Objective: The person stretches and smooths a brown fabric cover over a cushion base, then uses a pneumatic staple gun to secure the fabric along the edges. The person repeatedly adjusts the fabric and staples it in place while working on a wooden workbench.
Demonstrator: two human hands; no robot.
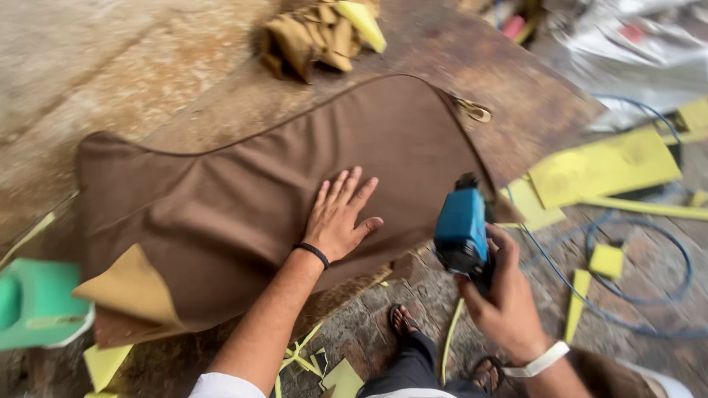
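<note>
Fabric: big brown cover (243, 199) spread over a worn wooden board (516, 96); piped edge runs along the far side. Near-left corner is folded back, tan underside (129, 287) showing. Risk, as I judge it: cloth looks loose at that end, so it could creep or wrinkle if the pressing hand lets up or pushes sideways.

Hose: blue air line (641, 280) loops on the floor to the right, appears to run toward the tool. Risk: lies close to the sandalled feet (402, 320), so a step or a tug could snag it and jerk the tool off aim.

Floor: yellow foam offcuts (605, 166) scattered to the right and under the board edge. Risk: poss. slip underfoot.

Tool: blue pneumatic gun (463, 232), prob. a stapler, held at the near edge of the board, just right of the cloth's near-right end; nose hidden, can't tell where it points. Risk: left fingertips aren't far off, so a misfire or slip toward them could hurt.

Right hand (509, 295): clenched round the gun's grip, wrist bent back, white band on the wrist; trigger finger not visible.

Left hand (341, 217): flat on the cloth, palm down, fingers spread and straight, grasping nothing; forearm reaches fwd from lower centre, black band at the wrist.

Other: green plastic object (37, 302) at far left; pile of tan cloth pieces (313, 33) at top of the board.
</note>
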